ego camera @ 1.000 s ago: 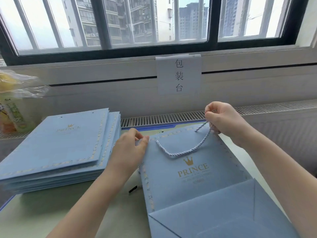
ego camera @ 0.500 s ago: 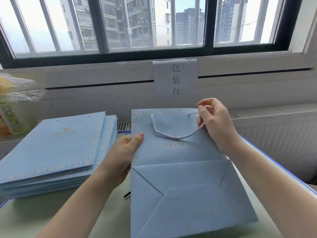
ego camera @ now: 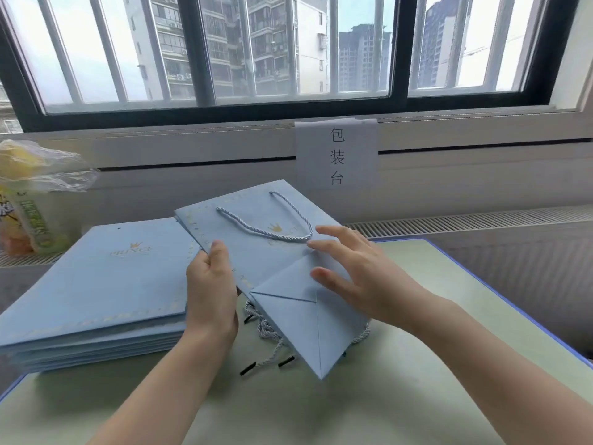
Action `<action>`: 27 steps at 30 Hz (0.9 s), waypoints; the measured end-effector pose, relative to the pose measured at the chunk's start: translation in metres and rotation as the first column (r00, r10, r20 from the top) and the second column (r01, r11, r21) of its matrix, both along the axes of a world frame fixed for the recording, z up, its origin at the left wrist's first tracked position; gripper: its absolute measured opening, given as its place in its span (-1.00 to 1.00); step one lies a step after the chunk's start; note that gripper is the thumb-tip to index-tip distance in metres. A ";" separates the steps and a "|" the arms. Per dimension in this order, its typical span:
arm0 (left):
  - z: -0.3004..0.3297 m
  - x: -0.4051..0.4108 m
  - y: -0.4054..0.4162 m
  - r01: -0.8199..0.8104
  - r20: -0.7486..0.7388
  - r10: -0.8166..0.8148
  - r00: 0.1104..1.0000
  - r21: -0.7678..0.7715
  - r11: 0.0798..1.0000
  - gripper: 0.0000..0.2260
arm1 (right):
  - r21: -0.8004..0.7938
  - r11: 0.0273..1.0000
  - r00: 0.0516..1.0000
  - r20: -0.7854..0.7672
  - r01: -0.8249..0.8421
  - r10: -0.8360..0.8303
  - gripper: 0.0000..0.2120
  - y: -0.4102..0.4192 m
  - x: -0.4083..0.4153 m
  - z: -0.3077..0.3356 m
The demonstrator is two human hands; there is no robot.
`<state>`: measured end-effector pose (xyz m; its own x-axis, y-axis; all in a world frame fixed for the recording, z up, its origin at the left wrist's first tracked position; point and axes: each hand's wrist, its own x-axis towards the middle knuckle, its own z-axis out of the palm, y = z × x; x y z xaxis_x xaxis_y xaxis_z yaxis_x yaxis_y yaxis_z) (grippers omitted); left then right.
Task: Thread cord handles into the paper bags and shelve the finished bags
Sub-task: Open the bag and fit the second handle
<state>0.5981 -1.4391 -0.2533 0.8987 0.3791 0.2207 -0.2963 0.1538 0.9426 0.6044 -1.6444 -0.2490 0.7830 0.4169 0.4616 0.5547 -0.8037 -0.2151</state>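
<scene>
Item 1, far left: plastic-wrapped package on the sill ledge, apart from the work.

Item 2: stack of flat paper bags, blue, gold crown print, squared near the tabletop left edge; no cord shows on the top one, so probably the unthreaded supply.

Item 3: left hand, thumb on top and fingers beneath, pinching the left edge of the held bag, which is lifted and tilted off the surface (likely so it can be carried off or turned).

Item 4: cord handle, threaded through both visible holes and looping across the bag's face; this side looks finished.

Item 5: loose cords with dark tips, lying on the tabletop beneath the bag, just right of the stack.

Item 6: right hand, fingers spread and straight, at the bag's right side, gripping nothing; contact unclear.

Room: open green tabletop to the right and front; blue-trimmed edge runs right. Window sign behind.
</scene>
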 end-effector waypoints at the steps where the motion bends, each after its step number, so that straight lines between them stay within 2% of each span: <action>1: 0.000 0.001 0.002 -0.029 -0.006 0.029 1.000 -0.034 0.999 -0.71 | -0.012 1.000 1.000 0.019 -0.022 0.023 -0.40 0.002 -0.002 0.000; 3: 0.001 0.003 0.003 -0.085 -0.021 0.083 0.996 -0.111 0.990 -0.76 | -0.029 0.997 0.997 0.039 -0.068 0.069 -0.57 0.004 -0.003 0.001; 6: 0.002 0.005 0.004 -0.081 -0.009 0.081 0.997 -0.217 0.973 -0.73 | -0.146 0.988 0.998 -0.043 -0.044 0.038 -0.23 -0.002 -0.002 0.002; 7: 0.004 0.003 0.003 -0.048 0.014 0.053 0.998 -0.242 0.969 -0.73 | -0.188 0.982 1.000 -0.026 -0.015 0.010 -0.19 -0.003 0.000 0.001; 9: 0.008 -0.001 0.000 0.033 0.074 -0.014 0.997 -0.264 0.964 -0.75 | -0.203 0.978 0.996 0.089 0.042 -0.024 -0.22 -0.004 0.001 -0.004; 12: 0.014 -0.005 -0.005 0.180 0.177 -0.142 0.974 -0.223 0.958 -0.75 | -0.037 0.996 0.951 0.302 0.080 -0.066 -0.44 -0.005 0.004 -0.010; 14: 0.017 -0.008 -0.009 0.273 0.222 -0.236 0.946 -0.155 0.949 -0.67 | 0.169 0.986 0.915 0.398 0.005 -0.073 -0.61 -0.005 0.005 -0.011; 15: 0.016 -0.009 -0.011 0.298 0.220 -0.274 0.936 -0.083 0.951 -0.64 | 0.309 0.951 0.919 0.376 -0.003 -0.120 -0.71 -0.004 0.004 -0.010; 16: 0.015 -0.011 -0.013 0.314 0.200 -0.311 0.929 0.018 0.949 -0.62 | 0.469 0.883 0.946 0.273 0.027 -0.174 -0.78 -0.005 0.007 -0.009; 17: 0.012 -0.012 -0.016 0.330 0.165 -0.348 0.923 0.128 0.935 -0.65 | 0.613 0.784 0.974 0.098 0.103 -0.204 -0.79 -0.008 0.014 -0.011; 18: 0.009 -0.013 -0.018 0.345 0.115 -0.377 0.919 0.229 0.910 -0.71 | 0.709 0.684 0.979 -0.045 0.170 -0.197 -0.78 -0.011 0.018 -0.011; 19: 0.005 -0.013 -0.020 0.356 0.061 -0.394 0.917 0.314 0.880 -0.76 | 0.778 0.595 0.977 -0.121 0.204 -0.176 -0.77 -0.014 0.022 -0.012; 22: -0.012 -0.008 -0.022 0.341 -0.059 -0.371 0.927 0.548 0.764 -0.79 | 0.922 0.336 0.981 -0.166 0.191 -0.101 -0.92 -0.025 0.030 -0.013; 25: -0.024 -0.003 -0.020 0.307 -0.113 -0.331 0.937 0.720 0.622 -0.76 | 0.972 0.083 0.975 -0.218 0.220 -0.033 -0.83 -0.036 0.037 -0.014; 27: -0.030 -0.001 -0.018 0.276 -0.114 -0.302 0.947 0.773 0.572 -0.76 | 0.967 -0.095 0.970 -0.229 0.236 0.080 -0.79 -0.042 0.040 -0.015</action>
